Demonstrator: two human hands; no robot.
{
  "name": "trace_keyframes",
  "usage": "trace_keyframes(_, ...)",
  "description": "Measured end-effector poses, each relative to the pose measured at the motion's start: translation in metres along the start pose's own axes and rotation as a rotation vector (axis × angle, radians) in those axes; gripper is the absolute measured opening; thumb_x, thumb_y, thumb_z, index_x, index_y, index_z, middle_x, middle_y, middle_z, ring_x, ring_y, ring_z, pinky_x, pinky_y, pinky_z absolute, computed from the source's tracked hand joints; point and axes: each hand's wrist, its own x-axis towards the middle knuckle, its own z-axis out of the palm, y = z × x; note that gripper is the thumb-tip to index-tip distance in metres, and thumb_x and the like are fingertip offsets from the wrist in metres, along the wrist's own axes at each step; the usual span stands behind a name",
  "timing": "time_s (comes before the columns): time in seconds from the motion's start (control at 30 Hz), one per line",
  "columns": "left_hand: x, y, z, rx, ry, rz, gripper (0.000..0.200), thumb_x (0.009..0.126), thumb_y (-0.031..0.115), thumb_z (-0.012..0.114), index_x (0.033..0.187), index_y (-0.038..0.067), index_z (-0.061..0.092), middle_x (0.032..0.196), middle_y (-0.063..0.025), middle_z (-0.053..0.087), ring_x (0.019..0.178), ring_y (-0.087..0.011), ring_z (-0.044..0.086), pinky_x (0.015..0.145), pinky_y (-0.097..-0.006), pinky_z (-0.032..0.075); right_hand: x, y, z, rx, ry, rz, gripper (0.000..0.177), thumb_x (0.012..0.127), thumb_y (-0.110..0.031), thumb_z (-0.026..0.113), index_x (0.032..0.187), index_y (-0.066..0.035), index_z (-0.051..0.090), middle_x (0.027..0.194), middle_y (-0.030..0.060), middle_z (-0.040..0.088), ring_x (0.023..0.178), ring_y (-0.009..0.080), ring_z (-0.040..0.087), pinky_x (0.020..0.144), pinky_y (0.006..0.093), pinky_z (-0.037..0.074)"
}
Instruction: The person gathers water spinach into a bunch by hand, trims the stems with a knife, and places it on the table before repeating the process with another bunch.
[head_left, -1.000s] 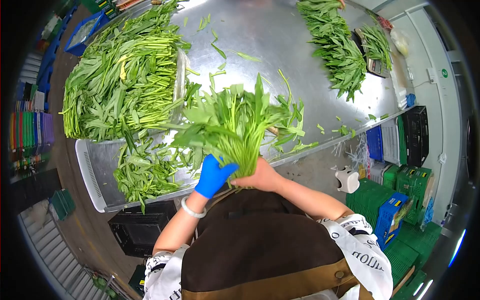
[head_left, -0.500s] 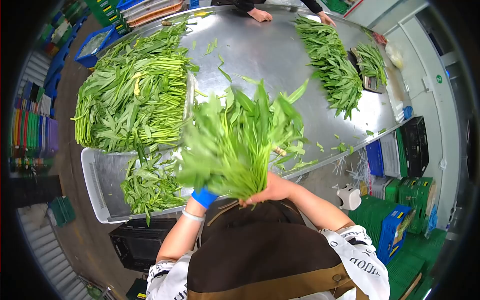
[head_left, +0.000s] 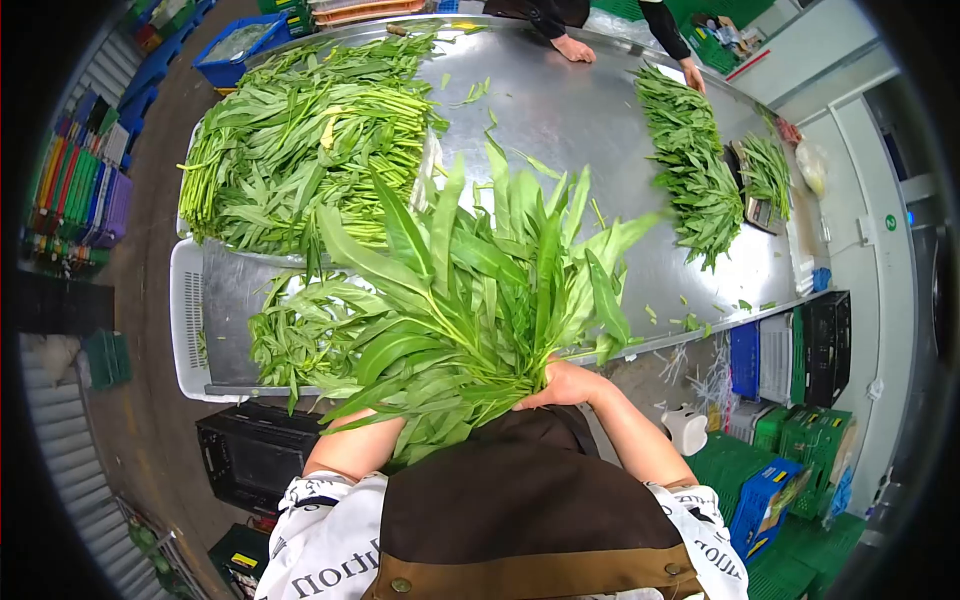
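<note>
I hold a large bunch of long-leaved greens [head_left: 470, 300] raised close in front of my chest, its leaves fanning up and outward. My right hand [head_left: 565, 385] is closed around the stem end at the bunch's lower right. My left hand is hidden behind the leaves; only its bare forearm [head_left: 355, 450] shows at the lower left of the bunch. Below the bunch is the steel table [head_left: 580, 110].
A big heap of greens [head_left: 310, 140] lies at the table's left, a smaller pile [head_left: 290, 335] on the white tray [head_left: 188, 300]. A row of greens [head_left: 695, 170] runs along the right. Another person's hands [head_left: 575, 47] rest at the far edge. Crates [head_left: 770, 440] stand at the right.
The bunch has risen from the table edge toward the camera and now covers my gloved left hand. The view has tilted, showing more of the far edge.
</note>
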Motion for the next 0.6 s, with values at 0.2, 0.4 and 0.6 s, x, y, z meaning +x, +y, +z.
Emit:
trace_keyframes(0.2,0.02,-0.001,0.014,-0.096,-0.058,0.034,0.04,0.095,0.027,0.051,0.128,0.004,0.05,0.123,-0.0081,0.057,0.11,-0.0181,0.054,0.099,-0.0341,0.041,-0.004,0.021,0.014,0.142,0.053,-0.065,0.036,0.076,-0.018,0.076,0.105,-0.001,0.064,0.095,0.0094,0.068,0.085,0.0174,0.061,0.079,0.0309,0.048)
trace_keyframes(0.4,0.029,0.024,0.001,-0.093,-0.067,0.156,0.04,0.096,0.028,0.049,0.128,0.004,0.05,0.123,-0.0088,0.056,0.111,-0.0188,0.054,0.1,-0.0344,0.04,-0.01,0.024,-0.028,0.331,-0.091,0.133,0.035,0.075,-0.013,0.079,0.104,-0.001,0.064,0.092,0.0054,0.069,0.083,0.0125,0.062,0.077,0.0288,0.049)
trace_keyframes(0.6,0.054,0.063,0.011,0.359,0.375,0.578,0.046,0.097,0.032,0.046,0.133,0.003,0.047,0.129,-0.0115,0.053,0.111,-0.0214,0.054,0.102,-0.0365,0.039,-0.038,0.053,-0.08,0.71,0.045,0.04,0.027,0.078,-0.005,0.072,0.101,0.0,0.061,0.084,0.0085,0.067,0.072,0.0157,0.063,0.068,0.0296,0.05)
